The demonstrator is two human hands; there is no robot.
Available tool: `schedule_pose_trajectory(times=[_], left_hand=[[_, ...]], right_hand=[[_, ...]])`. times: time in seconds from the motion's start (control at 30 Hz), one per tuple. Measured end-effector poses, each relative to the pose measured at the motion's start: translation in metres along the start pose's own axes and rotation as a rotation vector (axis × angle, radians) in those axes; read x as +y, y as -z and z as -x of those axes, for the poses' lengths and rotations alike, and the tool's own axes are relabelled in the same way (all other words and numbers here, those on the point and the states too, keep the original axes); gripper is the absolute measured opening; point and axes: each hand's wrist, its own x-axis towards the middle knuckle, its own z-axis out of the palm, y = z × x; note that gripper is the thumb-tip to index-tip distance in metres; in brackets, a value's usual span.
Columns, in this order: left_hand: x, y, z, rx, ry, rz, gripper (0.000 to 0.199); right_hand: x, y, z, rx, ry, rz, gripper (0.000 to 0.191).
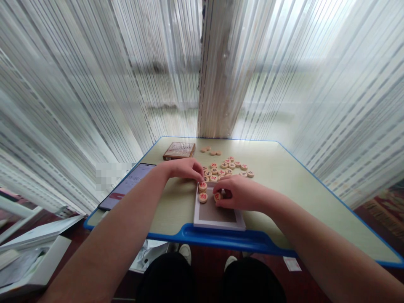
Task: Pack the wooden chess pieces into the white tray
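A shallow white box (196, 214) with a brown floor lies near the table's front edge. Inside, at its left side, is a round wooden xiangqi piece (203, 198) with a red character. Just behind it is another red-marked xiangqi piece (202, 186), at whose rear edge the closed fingertips of my left hand (191, 169) rest. My right hand (233, 192) pinches a third red-marked xiangqi piece (217, 197) over the box's middle. Beyond the box lie several loose xiangqi pieces (221, 172), some partly hidden by my hands.
A brown patterned box (179, 150) stands at the back left of the blue-edged table (293, 189). Several more wooden discs (216, 153) lie at the back. A phone (129, 185) lies at the left edge, partly behind my left forearm. Striped curtains (170, 75) hang behind.
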Motion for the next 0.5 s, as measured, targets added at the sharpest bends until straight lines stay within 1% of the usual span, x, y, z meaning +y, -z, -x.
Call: schedule_pose_trajectory(times=[0.13, 0.27, 0.33, 0.5], left_hand=[[-0.001, 0.001, 0.000, 0.004, 0.005, 0.032, 0.021], [0.000, 0.001, 0.001, -0.039, 0.053, 0.049, 0.024], [-0.002, 0.001, 0.001, -0.042, 0.043, 0.053, 0.025], [-0.006, 0.001, -0.002, -0.005, -0.038, 0.019, 0.020]], right_hand=[[-0.004, -0.001, -0.001, 0.120, 0.050, -0.060, 0.019], [-0.008, -0.008, -0.004, 0.222, 0.088, -0.138, 0.021], [-0.009, -0.013, -0.006, 0.237, 0.102, -0.146, 0.023], [-0.008, -0.022, -0.010, 0.188, 0.087, -0.084, 0.023]])
